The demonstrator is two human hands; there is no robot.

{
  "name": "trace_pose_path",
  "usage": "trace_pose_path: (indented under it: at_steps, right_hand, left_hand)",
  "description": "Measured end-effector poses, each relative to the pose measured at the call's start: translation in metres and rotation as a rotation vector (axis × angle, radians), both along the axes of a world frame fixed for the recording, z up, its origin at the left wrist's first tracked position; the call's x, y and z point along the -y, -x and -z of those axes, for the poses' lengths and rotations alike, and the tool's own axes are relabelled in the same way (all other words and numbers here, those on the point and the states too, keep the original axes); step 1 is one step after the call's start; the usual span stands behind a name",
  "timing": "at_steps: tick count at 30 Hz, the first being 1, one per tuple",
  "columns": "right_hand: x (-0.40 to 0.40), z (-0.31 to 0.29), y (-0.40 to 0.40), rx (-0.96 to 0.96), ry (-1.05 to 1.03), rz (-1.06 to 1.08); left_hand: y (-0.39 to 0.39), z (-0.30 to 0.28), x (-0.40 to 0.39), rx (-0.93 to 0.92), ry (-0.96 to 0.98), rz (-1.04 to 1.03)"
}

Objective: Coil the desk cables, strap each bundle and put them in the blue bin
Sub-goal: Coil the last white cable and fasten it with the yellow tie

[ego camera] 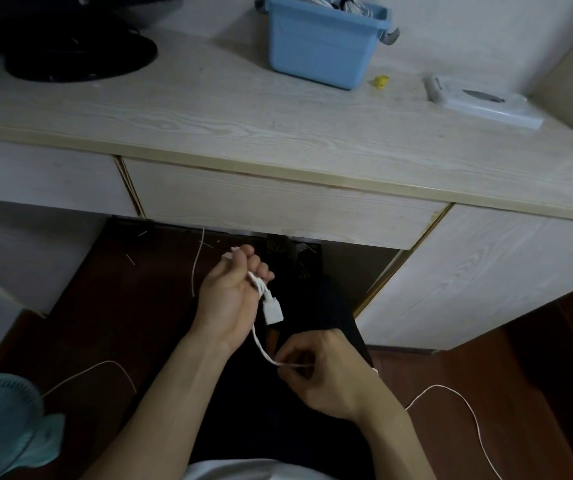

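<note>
- Dangling below the left hand [229, 299], a thin white cable [259, 344] with a blocky white plug [274, 310] is gripped in its curled fingers.
- Right hand [326, 372] pinches the cord lower down.
- Blue plastic bin [319, 53], holding white bundles, sits near the pale woodgrain desk's [208, 112] back edge.

Left hand [229, 296]: raised, palm toward camera, fingers curled, gripping white cable [260, 344].
Right hand [326, 372]: lower, fingers pinching same cable.
</note>
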State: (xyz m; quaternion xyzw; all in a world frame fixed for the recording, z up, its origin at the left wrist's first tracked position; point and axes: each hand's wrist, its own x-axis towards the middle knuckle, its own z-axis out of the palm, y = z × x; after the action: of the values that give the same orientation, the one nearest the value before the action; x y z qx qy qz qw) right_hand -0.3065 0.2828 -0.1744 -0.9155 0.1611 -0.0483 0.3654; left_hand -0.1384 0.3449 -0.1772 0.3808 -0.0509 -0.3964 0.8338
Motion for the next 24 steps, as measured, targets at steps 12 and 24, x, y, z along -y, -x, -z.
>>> trace_pose_path:
  at_steps: [12,24]
  right_hand:
    - [0.017,-0.013,0.008,0.372,0.062,0.510]
    - [0.010,-0.011,0.001,0.417,-0.680,0.361]
  left_hand:
    - [0.018,-0.017,-0.016,0.654,-0.461,0.882]
    - [0.022,-0.022,-0.011,0.055,-0.118,0.699]
